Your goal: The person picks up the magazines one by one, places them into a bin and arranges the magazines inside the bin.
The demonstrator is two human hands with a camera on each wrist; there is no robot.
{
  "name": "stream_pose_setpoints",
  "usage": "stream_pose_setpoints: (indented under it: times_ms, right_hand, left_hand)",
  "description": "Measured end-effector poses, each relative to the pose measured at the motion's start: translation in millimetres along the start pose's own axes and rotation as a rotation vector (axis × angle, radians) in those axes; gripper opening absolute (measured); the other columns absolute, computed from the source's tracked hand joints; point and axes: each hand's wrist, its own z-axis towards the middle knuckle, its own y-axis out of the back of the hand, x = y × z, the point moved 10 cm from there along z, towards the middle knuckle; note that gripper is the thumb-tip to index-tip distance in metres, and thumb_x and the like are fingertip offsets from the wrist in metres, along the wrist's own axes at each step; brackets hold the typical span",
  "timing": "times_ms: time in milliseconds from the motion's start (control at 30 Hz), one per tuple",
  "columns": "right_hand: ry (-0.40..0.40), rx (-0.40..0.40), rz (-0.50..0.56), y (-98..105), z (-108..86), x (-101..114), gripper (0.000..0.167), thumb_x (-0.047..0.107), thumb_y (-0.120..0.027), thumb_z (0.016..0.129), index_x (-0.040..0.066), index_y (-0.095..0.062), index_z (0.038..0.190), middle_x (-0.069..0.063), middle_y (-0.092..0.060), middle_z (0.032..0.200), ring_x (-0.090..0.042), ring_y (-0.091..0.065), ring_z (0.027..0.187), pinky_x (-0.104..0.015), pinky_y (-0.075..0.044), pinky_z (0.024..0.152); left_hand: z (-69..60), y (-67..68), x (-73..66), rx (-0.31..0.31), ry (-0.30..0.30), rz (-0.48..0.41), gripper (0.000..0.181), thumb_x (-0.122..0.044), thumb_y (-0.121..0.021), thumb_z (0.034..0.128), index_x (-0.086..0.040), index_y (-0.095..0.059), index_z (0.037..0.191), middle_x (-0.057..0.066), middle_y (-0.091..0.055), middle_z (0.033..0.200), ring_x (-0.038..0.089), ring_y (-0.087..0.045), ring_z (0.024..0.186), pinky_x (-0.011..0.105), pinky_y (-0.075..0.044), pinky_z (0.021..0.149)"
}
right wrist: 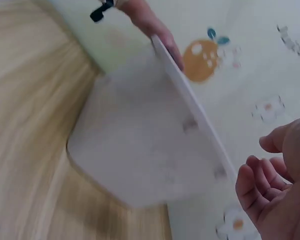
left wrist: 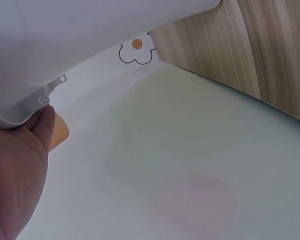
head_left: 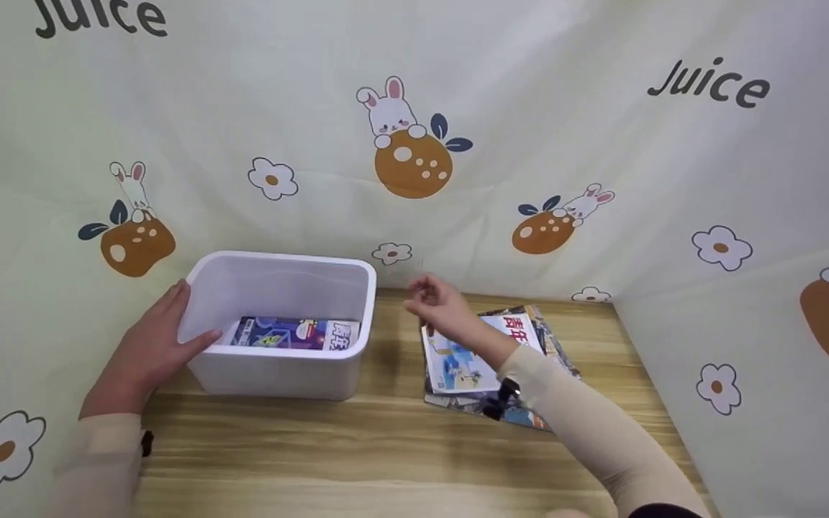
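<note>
A white plastic bin [head_left: 278, 375] stands on the wooden table, with a blue and purple magazine [head_left: 292, 334] lying inside. My left hand [head_left: 145, 342] grips the bin's left rim, its thumb over the front corner; in the left wrist view the fingers of that hand [left wrist: 15, 170] bend under the rim. Between the bin and a stack of magazines [head_left: 461, 370], my right hand [head_left: 447, 309] hangs in the air with loosely curled fingers and nothing in them. The right wrist view has this hand [right wrist: 275, 190] beside the bin's wall, apparently not touching it.
A pale curtain [head_left: 314, 108] printed with rabbits, oranges and flowers surrounds the wooden tabletop [head_left: 299, 453] at the back and both sides. Right of the bin, the stacked magazines lie unevenly, partly covered by the right forearm [head_left: 565, 410].
</note>
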Motion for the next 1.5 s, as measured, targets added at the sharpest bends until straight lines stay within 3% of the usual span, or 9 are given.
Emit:
stream_pose_setpoints:
  times_ms: [133,300,533,700,900,1133,1300,1500]
  right_hand:
    - [-0.011,-0.078,-0.149,63.0,-18.7,-29.3,0.034,0.018,-0.078,0.104,0.006,-0.066,0.134,-0.007,-0.066,0.102,-0.025,-0.065,0.079,-0.031,-0.057,0.057]
    - [-0.007,-0.201,-0.352,130.1,-47.1,-68.1,0.041,0.016,-0.081,0.102,0.002,-0.064,0.136,-0.015,-0.068,0.112,-0.026,-0.066,0.095,-0.031,-0.057,0.076]
    - [-0.150,-0.274,-0.443,186.8,-82.3,-131.0,0.057,0.019,-0.083,0.102,-0.003,-0.057,0.147,-0.029,-0.060,0.134,-0.046,-0.063,0.119,-0.050,-0.057,0.098]
    - [-0.280,-0.216,-0.482,197.7,-93.1,-158.1,0.083,0.030,-0.088,0.098,-0.002,-0.045,0.162,-0.033,-0.046,0.152,-0.052,-0.056,0.133,-0.063,-0.051,0.112]
    - [-0.419,-0.126,-0.483,194.5,-104.8,-189.5,0.105,0.040,-0.089,0.096,0.002,-0.029,0.173,-0.037,-0.040,0.158,-0.053,-0.049,0.144,-0.065,-0.041,0.124]
    - [-0.439,-0.099,-0.427,192.5,-107.0,-205.4,0.112,0.039,-0.092,0.093,0.000,-0.026,0.174,-0.036,-0.042,0.155,-0.046,-0.056,0.133,-0.060,-0.045,0.122]
    - [-0.508,-0.086,-0.450,194.5,-109.6,-213.7,0.119,0.043,-0.095,0.089,0.009,-0.022,0.177,-0.033,-0.039,0.159,-0.041,-0.059,0.127,-0.056,-0.050,0.118]
    - [-0.502,-0.081,-0.490,189.7,-110.9,-218.7,0.128,0.046,-0.098,0.085,0.009,-0.018,0.178,-0.042,-0.026,0.168,-0.051,-0.051,0.140,-0.063,-0.041,0.124]
  left_hand:
    - [0.6,4.5,-0.8,-0.019,0.001,-0.008,0.120,-0.074,-0.064,0.0993,-0.011,0.000,0.178,0.022,-0.005,0.184,0.058,-0.014,0.164,0.088,-0.021,0.118]
    - [-1.9,5.4,-2.2,-0.023,-0.005,-0.012,0.120,-0.073,-0.065,0.0996,-0.009,-0.001,0.178,0.024,-0.006,0.184,0.058,-0.014,0.164,0.088,-0.021,0.117]
    - [-1.6,5.4,-5.3,-0.012,-0.003,-0.011,0.120,-0.073,-0.065,0.0994,-0.009,-0.001,0.178,0.024,-0.006,0.184,0.058,-0.014,0.164,0.088,-0.021,0.118]
    - [1.9,8.3,-5.2,-0.018,0.005,-0.012,0.121,-0.074,-0.067,0.0979,-0.014,0.001,0.179,0.021,-0.004,0.185,0.058,-0.013,0.164,0.089,-0.020,0.116]
    - [1.4,4.6,-0.7,0.002,0.020,-0.007,0.123,-0.075,-0.068,0.0966,-0.016,0.003,0.179,0.019,-0.002,0.185,0.058,-0.012,0.164,0.090,-0.020,0.115]
    - [0.9,3.3,-0.2,0.003,0.022,0.001,0.123,-0.075,-0.068,0.0966,-0.017,0.003,0.179,0.018,-0.002,0.185,0.058,-0.011,0.165,0.090,-0.020,0.116]
    - [0.5,1.0,-2.5,0.020,0.023,-0.008,0.123,-0.075,-0.068,0.0966,-0.018,0.003,0.179,0.018,-0.001,0.185,0.057,-0.010,0.165,0.090,-0.019,0.116]
    - [-2.1,-0.2,-1.4,0.017,0.012,-0.002,0.121,-0.073,-0.068,0.0980,-0.016,0.002,0.179,0.018,-0.002,0.185,0.057,-0.011,0.165,0.089,-0.019,0.116]
